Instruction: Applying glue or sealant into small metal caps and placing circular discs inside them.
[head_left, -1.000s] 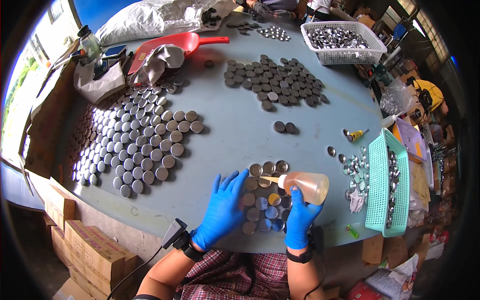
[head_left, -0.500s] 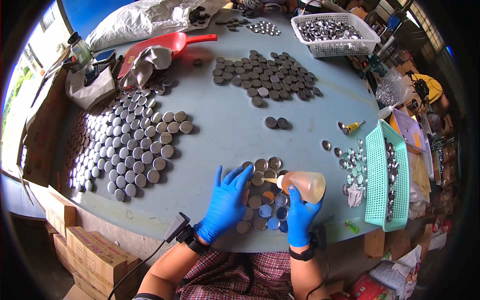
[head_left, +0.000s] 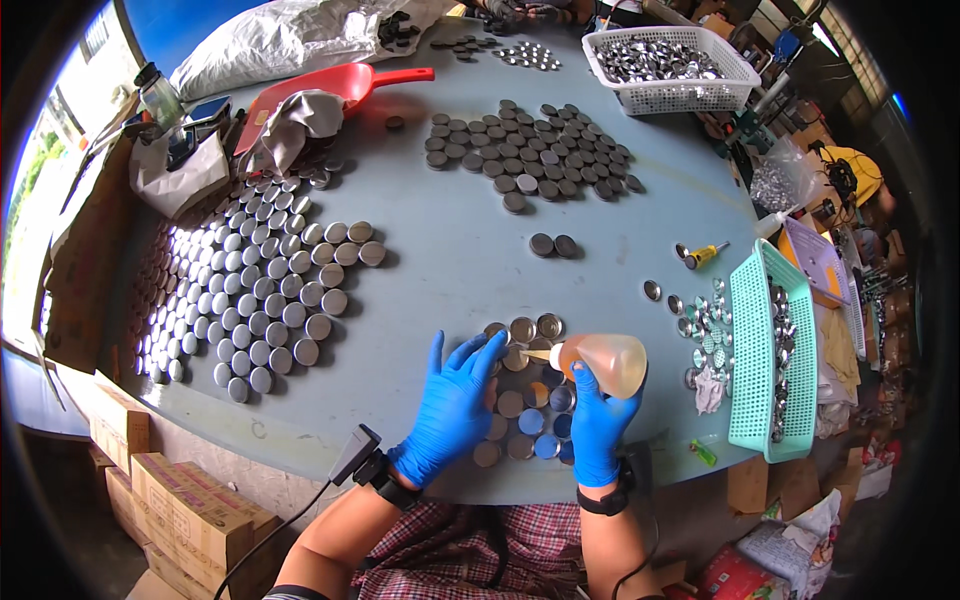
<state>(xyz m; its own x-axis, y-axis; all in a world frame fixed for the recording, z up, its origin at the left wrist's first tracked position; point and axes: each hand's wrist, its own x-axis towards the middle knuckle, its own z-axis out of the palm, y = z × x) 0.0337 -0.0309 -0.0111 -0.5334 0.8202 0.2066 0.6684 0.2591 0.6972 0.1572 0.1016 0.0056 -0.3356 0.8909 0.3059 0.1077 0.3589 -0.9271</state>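
My right hand (head_left: 601,432), in a blue glove, grips a clear squeeze bottle (head_left: 612,362) of amber liquid. The bottle lies tilted on its side, its thin nozzle (head_left: 538,354) pointing left over a shallow round metal cap (head_left: 515,358). Beside that group of caps, my left hand (head_left: 447,412), gloved too, has its fingers stretched out, the fingertips at a cap (head_left: 495,332) in the group's far left corner. Open-side-up caps (head_left: 550,325) stand in the far row. Nearer me, several discs (head_left: 531,421) look blue or grey; part of the group is hidden behind the hands.
Many silver discs (head_left: 275,305) cover the table's left side, and dark ones (head_left: 530,155) lie farther back. A green basket (head_left: 745,350), a yellow-handled screwdriver (head_left: 706,256) and loose caps are at right. A red dustpan (head_left: 330,85) and white basket (head_left: 690,98) stand far off. Another person's hands (head_left: 520,12) show beyond.
The bottle has shifted slightly left and lower at its nozzle end, with my right hand still around it. My left hand has barely moved.
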